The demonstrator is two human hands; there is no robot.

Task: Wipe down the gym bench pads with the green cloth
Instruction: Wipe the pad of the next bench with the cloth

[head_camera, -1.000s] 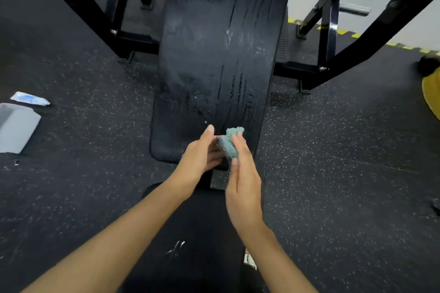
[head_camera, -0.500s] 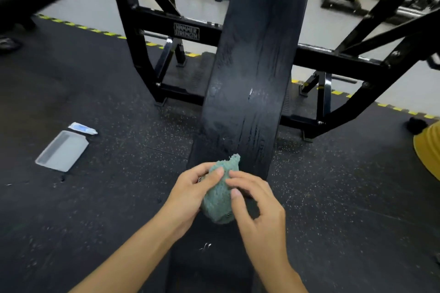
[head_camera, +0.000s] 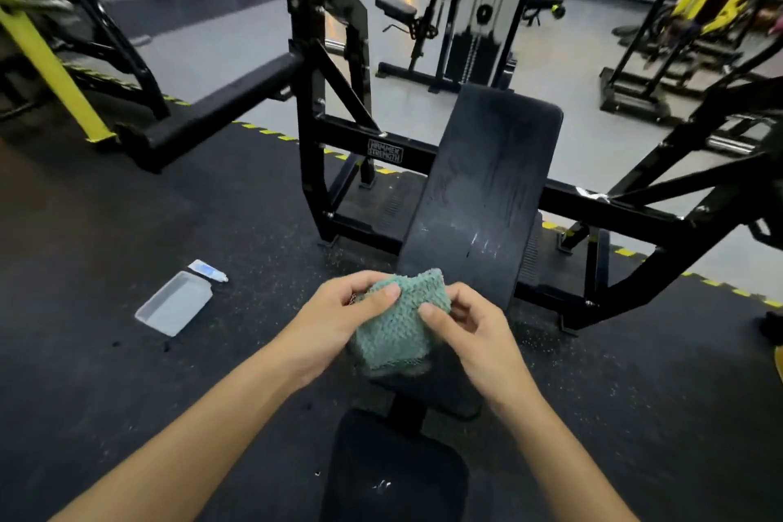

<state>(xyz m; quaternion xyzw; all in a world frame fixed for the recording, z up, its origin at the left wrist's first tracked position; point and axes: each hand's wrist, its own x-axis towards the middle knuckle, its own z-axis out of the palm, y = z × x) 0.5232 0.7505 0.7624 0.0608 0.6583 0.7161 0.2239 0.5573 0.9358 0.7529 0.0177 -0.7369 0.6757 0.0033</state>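
Both hands, left (head_camera: 339, 316) and right (head_camera: 470, 324), pinch the soft, light green cloth (head_camera: 396, 324) by its upper edges above the backrest pad's (head_camera: 487, 182) near end, likely refolding.

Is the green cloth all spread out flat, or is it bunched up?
Bunched up. The green cloth sits as a thick wad between the left hand and right hand, held above the bench pad.

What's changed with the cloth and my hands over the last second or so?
The green cloth went from a small wad pinched between both hands to a wider piece spread between them. The left hand and right hand have lifted it off the back pad. Both hands still grip it. The tray and tube stay on the floor.
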